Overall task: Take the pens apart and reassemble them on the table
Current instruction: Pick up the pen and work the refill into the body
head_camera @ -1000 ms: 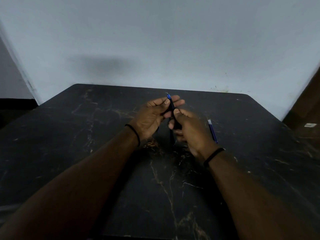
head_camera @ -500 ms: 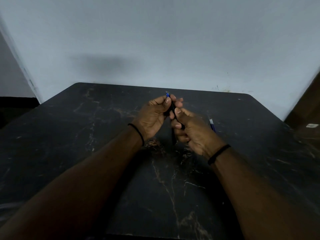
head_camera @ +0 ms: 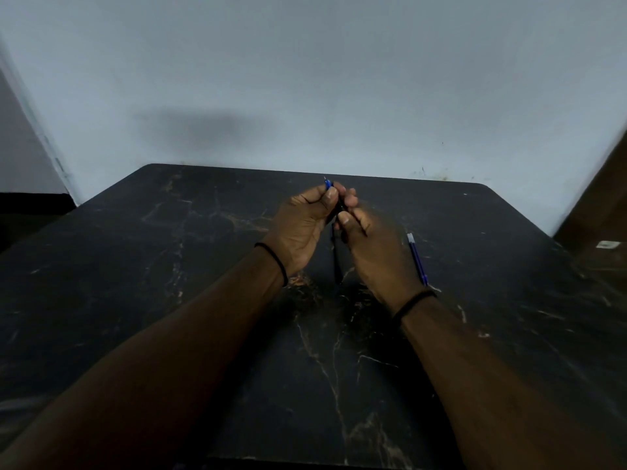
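Observation:
A dark pen with a blue tip is held upright above the middle of the black table, between both hands. My left hand pinches its upper end, where the blue tip sticks out past the fingertips. My right hand grips the barrel just below, thumb pressed on it. The lower barrel hangs down between the wrists. A second pen, blue with a pale end, lies flat on the table just right of my right hand.
The black marbled table runs back to a pale wall. A brown surface with a small white tag stands at the right edge. A dark floor strip shows at far left.
Both hands have stayed together on the dark pen, with only small finger shifts. My right hand has slid slightly left, so more of the blue pen on the table shows.

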The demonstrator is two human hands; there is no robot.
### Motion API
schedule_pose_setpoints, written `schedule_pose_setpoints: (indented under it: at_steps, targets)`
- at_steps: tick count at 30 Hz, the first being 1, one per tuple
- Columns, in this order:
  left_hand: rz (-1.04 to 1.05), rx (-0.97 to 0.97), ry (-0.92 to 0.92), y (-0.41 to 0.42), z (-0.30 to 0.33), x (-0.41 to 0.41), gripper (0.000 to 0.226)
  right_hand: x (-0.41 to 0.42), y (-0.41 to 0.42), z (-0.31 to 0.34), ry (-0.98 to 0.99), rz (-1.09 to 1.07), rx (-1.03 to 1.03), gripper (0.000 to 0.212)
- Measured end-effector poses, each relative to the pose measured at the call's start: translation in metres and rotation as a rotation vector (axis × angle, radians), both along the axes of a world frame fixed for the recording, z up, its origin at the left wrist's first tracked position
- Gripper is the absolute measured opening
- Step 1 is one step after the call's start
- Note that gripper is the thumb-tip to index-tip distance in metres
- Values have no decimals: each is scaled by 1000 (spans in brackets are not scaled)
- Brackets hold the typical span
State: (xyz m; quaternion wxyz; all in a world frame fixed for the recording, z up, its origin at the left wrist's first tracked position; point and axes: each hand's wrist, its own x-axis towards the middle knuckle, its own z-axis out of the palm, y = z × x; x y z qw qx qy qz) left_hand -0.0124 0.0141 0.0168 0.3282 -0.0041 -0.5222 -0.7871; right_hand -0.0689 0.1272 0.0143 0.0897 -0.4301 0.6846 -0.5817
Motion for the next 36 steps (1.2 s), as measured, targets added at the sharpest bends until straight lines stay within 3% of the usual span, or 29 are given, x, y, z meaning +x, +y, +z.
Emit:
schedule_pose_setpoints:
  at_steps: [3, 7, 16, 26, 31, 36]
  targets:
    - [-4, 3, -6, -4, -2, 2, 21, 1, 2, 0, 41, -34, 8, 22]
    - [-31, -6, -41, -8, -1, 5, 21, -1, -1, -2, -34, -111, 19, 34]
    - [-75, 43, -64, -11, 1, 11, 24, 1, 3, 0, -180, -24, -29, 15]
    - [45, 33, -91, -17, -2, 11, 20, -1, 0, -1, -162, -100, 27, 35]
    - [16, 35, -62, -19, -2, 10, 19, -2, 0, 0, -181, -70, 35, 29]
    - [46, 60, -56, -21, -4, 10, 16, -2, 1, 1, -177, -10, -19, 3]
